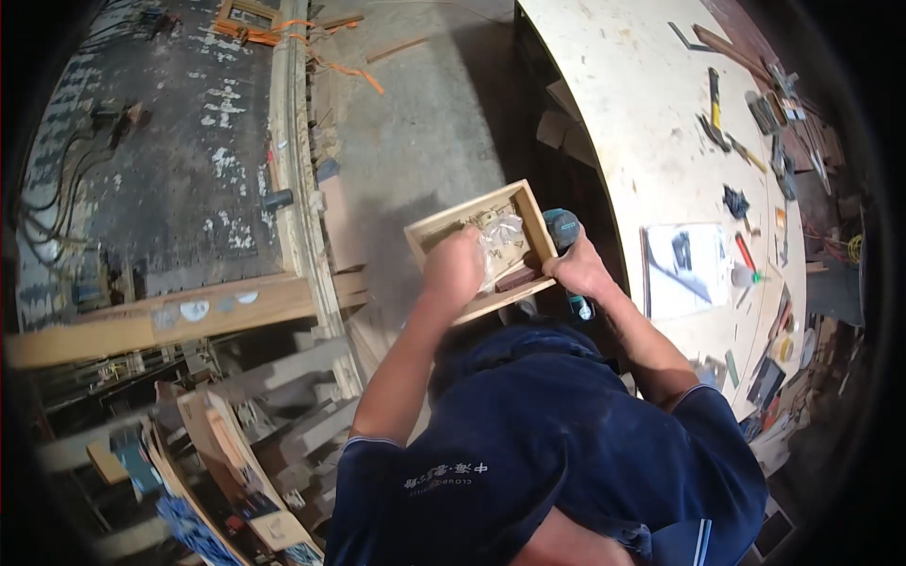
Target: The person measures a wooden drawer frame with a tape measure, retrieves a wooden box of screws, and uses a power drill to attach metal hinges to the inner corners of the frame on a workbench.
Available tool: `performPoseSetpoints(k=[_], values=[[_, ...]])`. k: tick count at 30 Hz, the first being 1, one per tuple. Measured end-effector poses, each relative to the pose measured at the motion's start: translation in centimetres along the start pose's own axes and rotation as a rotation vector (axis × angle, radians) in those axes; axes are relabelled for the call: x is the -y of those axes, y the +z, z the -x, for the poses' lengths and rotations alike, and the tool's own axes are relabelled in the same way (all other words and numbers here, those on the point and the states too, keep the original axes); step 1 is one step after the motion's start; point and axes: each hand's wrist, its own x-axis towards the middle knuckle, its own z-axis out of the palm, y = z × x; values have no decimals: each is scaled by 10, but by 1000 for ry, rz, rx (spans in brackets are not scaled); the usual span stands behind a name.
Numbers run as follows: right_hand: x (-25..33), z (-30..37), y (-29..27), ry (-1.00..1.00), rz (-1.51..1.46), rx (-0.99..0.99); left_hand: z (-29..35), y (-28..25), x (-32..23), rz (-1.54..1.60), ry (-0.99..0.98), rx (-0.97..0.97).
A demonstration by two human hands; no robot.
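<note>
In front of me is a shallow wooden box [469,203], tilted, with small brass-coloured pieces of hardware [486,215] and a dark reddish-brown block [515,275] inside. My left hand [453,269] reaches over its left side, fingers closed at the edge of a clear plastic bag [502,231]. The fingertips are partly hidden. At the box's right corner, my right hand [579,268] has its thumb on the rim. Its fingers wrap round a teal and black cordless drill [563,228], whose base shows below the hand.
To the right stands a pale workbench [623,104] carrying a hammer [714,99], a sheet of paper [681,274] and scattered tools. A dark, paint-spotted platform [179,141] lies to the left. Wooden boards [222,443] stand at lower left; an orange strap [354,73] trails over the floor.
</note>
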Motion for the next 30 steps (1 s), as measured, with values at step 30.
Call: performPoseSetpoints(k=[30], values=[[488,-929,-190,101,-63,-8,-937,-274,261,1080,-445,-252]])
